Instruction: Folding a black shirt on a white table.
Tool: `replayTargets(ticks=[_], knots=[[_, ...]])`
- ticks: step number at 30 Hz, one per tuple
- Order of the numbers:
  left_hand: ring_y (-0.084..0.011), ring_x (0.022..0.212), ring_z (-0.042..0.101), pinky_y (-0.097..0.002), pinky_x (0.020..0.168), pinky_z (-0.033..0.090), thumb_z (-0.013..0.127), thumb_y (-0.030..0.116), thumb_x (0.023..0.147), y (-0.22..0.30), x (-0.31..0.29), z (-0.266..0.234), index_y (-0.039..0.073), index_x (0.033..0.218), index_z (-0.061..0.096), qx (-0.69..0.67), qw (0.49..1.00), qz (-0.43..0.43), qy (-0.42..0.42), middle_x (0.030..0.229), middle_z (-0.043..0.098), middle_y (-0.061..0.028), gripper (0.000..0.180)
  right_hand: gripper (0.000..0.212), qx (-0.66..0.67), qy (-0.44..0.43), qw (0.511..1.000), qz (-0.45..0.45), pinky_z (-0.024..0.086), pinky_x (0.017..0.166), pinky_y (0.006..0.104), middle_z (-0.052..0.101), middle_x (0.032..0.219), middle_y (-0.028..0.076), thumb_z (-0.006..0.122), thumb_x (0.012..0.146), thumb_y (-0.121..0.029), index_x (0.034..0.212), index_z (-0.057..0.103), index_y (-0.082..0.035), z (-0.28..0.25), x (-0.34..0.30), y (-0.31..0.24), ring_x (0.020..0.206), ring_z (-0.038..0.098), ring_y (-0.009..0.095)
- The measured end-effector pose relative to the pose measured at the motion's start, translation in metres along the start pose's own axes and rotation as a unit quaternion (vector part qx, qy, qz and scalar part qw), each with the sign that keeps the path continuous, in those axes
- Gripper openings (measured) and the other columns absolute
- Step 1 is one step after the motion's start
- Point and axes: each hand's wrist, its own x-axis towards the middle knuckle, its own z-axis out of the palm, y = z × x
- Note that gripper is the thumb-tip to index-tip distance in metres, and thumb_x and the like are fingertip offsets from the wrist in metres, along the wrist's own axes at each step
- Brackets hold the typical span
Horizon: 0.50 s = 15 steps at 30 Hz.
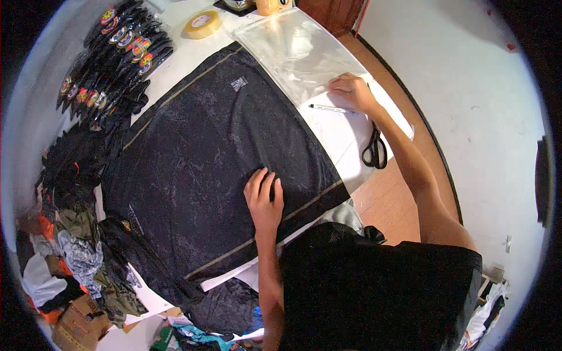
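A large black garment (193, 134) with a faint pattern and tan seam lines is spread flat across the table. My left hand (264, 196) rests on its near part, fingers stretched out and slightly apart. To the right, a stack of clear plastic bags (287, 50) lies beside the garment's far edge. At the stack's near right corner, my right hand (351, 92) has its fingers bent in and closed on the edge of a plastic bag. Just below that hand are a white marker (332, 108) with a black tip and black-handled scissors (374, 151), partly behind my forearm.
Rows of folded black packets (111, 58) with colourful round labels fill the far left. A roll of yellowish tape (203, 24) sits at the back. Heaped clothes (88, 251) and a cardboard box (82, 322) occupy the lower left. A white wall (468, 117) stands at the right.
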Motion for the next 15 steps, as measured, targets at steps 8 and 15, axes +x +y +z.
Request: replayTargets(ticks=[8,15], knots=[[-0.0305,0.117,0.058,-0.0468,0.101,0.043,0.069,0.01,0.089,0.002,0.001,0.0,0.001,0.106,0.069,0.001,1.0,-0.003,0.002,0.122,0.062,-0.0112,0.019,0.02,0.061,-0.04,0.997,0.034,0.054,0.085,0.0379,0.072,0.103,0.014,0.07,0.081,-0.012,0.097,0.073,0.0,-0.009,0.003,0.008,0.094,0.067,0.032],[-0.0308,0.116,0.059,-0.0467,0.101,0.044,0.069,0.01,0.089,0.001,0.0,0.001,0.001,0.106,0.07,-0.003,1.0,-0.006,0.007,0.121,0.063,-0.0113,0.019,0.02,-0.099,-0.07,0.989,-0.087,0.054,0.086,0.0389,0.069,0.108,0.011,0.064,0.086,-0.011,0.103,0.071,-0.002,-0.015,0.002,-0.003,0.098,0.066,0.03]])
